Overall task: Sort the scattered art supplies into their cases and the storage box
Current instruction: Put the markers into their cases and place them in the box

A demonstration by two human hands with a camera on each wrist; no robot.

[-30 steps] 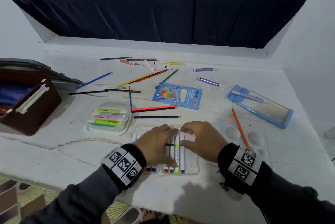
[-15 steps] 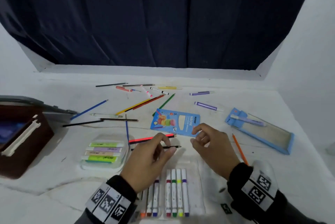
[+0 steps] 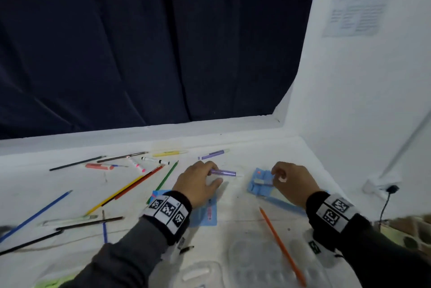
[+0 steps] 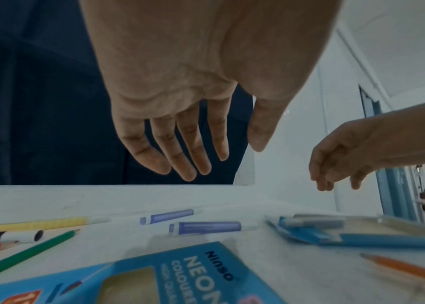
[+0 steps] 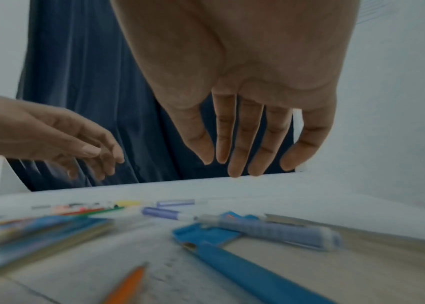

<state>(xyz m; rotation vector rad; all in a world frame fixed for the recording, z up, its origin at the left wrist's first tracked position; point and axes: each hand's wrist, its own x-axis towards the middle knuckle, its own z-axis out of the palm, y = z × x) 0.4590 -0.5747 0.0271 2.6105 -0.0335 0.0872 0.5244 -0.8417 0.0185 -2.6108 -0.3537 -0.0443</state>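
Purple marker (image 3: 223, 173) lies on the white table (image 3: 233, 217) under my left hand (image 3: 198, 185), fingers loose, gripping nothing. My right hand (image 3: 294, 185) hovers slack and empty over the blue case (image 3: 260, 182), another purple marker (image 5: 276, 232) across it.

1. Both arms are stretched forward over the table, clad in dark grey sleeves.
2. A black band with white coded tags is worn on each wrist.
3. The left hand (image 3: 198, 182) is held palm down, above the surface, its fingers (image 4: 190, 148) extended and slightly spread, the thumb set apart; nothing is gripped in the wrist view.
4. The right hand (image 3: 292, 182) is likewise held palm down and raised, its fingers (image 5: 242, 144) straight and close together, the thumb at the side.
5. The two hands are kept apart, side by side.
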